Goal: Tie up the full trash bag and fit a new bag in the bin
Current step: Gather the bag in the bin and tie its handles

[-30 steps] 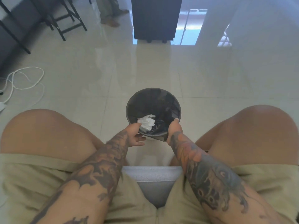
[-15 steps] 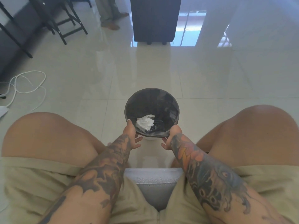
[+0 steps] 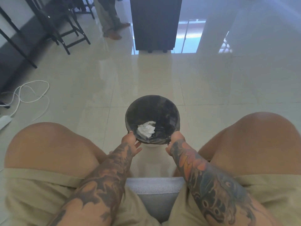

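white cable (image 3: 31,93), black chairs (image 3: 65,28), dark cabinet (image 3: 154,23), standing person's legs (image 3: 110,18)

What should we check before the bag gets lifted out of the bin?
1. Left hand on the near rim of the bin: ok.
2. Right hand on the near rim, other side: ok.
3. Fingers actually pinching the black bag edge: cannot tell.
4. Bag top tied: not ok, still open, white paper showing inside.
5. Bin upright on the floor between the knees: ok.
6. New bag within reach: cannot tell, none visible.
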